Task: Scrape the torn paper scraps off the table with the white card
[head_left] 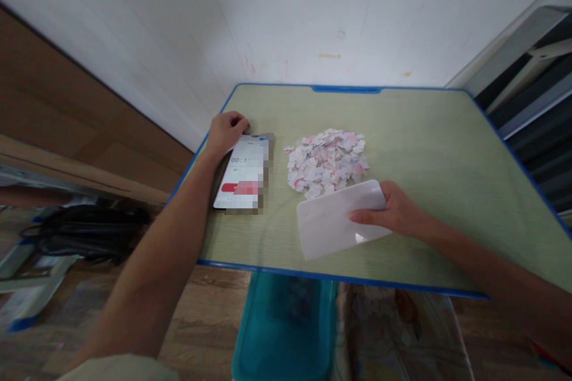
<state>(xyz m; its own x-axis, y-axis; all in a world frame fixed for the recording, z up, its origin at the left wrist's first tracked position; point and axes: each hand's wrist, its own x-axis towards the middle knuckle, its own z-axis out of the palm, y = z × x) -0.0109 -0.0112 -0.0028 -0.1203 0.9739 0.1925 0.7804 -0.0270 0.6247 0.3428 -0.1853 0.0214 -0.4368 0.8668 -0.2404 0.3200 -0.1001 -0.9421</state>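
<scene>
Holding card [330, 225] in right hand [394, 209] by scraps [326, 161] — running lengthwise left-right, angled away at right. With left hand [226, 133] curled at phone [241, 169], cannot tell grip — readable: "00:1".

Pale green with fine streaks across the table [420, 149], edged in blue. White with pink blotches on the paper scraps [328, 161]. Glossy white on the card [335, 229]. White with a red bar on the phone [241, 169]. Teal on the basin [286, 333]. Streaky brown along the floor [205, 309]. Black, seemingly, on the blurred bundle [89, 232]. White with reddish marks on the wall [286, 24].
</scene>
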